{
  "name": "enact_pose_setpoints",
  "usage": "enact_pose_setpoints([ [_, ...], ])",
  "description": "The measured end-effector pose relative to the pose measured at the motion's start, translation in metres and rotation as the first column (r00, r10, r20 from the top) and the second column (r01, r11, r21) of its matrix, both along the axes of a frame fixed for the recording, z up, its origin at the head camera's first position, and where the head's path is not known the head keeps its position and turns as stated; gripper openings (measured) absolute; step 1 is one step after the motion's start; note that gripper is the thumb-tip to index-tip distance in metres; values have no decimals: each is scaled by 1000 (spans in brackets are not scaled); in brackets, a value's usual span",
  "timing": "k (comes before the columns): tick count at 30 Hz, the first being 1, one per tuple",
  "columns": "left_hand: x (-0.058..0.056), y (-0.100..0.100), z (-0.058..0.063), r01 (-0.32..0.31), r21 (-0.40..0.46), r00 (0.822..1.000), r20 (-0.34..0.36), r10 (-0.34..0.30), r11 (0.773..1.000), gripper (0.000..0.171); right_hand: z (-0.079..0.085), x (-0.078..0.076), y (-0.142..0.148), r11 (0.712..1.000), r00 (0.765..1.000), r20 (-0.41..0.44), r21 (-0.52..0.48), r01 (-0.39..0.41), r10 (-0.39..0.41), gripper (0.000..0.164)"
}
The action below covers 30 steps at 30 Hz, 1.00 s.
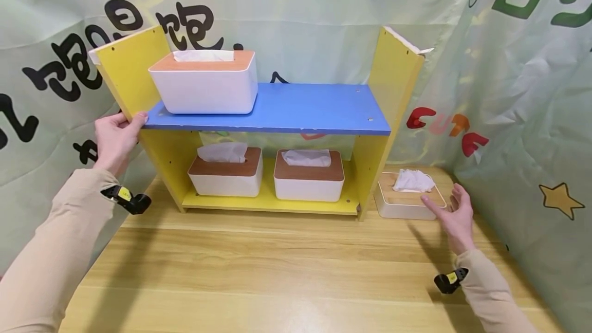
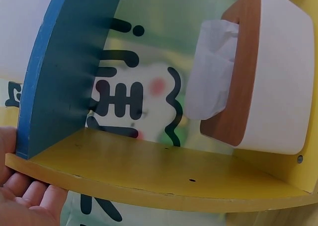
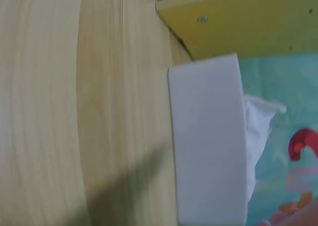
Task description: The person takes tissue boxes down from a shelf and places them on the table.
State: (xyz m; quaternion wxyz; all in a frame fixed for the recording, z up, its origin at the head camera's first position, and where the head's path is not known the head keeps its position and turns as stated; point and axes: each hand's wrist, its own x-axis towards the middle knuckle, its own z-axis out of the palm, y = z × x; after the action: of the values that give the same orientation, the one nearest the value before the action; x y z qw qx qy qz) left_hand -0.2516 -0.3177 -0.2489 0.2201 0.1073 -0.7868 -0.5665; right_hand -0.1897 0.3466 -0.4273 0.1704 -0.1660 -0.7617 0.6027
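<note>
My left hand (image 1: 114, 139) grips the left side of a yellow and blue shelf unit (image 1: 296, 131), with the thumb at the end of the blue board and the other fingers round the outside of the yellow panel (image 2: 134, 169). On the right, my right hand (image 1: 455, 220) hovers by the right front corner of a low white tissue box (image 1: 407, 211) with a light wood lid. Its fingers are spread and hold nothing. Whether it touches the box I cannot tell. The right wrist view shows this box's white side (image 3: 208, 141) and the tissue (image 3: 257, 131) sticking out.
A larger white tissue box (image 1: 208, 89) stands at the left of the blue board. Below, two brown-lidded tissue boxes, one left (image 1: 226, 184) and one right (image 1: 309, 191), sit on the yellow bottom board. Printed cloth (image 1: 518, 117) hangs behind and beside the wooden table (image 1: 277, 261).
</note>
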Motion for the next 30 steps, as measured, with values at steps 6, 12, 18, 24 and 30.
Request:
enact_pose_setpoints([
  [6, 1, 0, 0, -7, -3, 1000, 10, 7, 1000, 11, 10, 2, -20, 985, 969, -180, -54, 162, -169, 70],
  [12, 0, -1, -1, -7, 2, 1000, 14, 7, 1000, 12, 23, 10, -44, 985, 901, -396, -54, 167, -175, 55],
  [18, 0, -1, 0, -2, 16, 1000, 10, 2, 1000, 11, 35, 16, -65, 986, 795, -597, -165, 9, -107, 49],
  [24, -1, -1, 0, -5, 3, 1000, 17, 5, 1000, 2, 47, 19, -83, 984, 637, -770, -127, -129, -16, 37],
  [30, 0, -1, 0, -10, 2, 1000, 16, 10, 1000, 4, 68, 22, -104, 965, 507, -855, -32, -261, 109, 28],
])
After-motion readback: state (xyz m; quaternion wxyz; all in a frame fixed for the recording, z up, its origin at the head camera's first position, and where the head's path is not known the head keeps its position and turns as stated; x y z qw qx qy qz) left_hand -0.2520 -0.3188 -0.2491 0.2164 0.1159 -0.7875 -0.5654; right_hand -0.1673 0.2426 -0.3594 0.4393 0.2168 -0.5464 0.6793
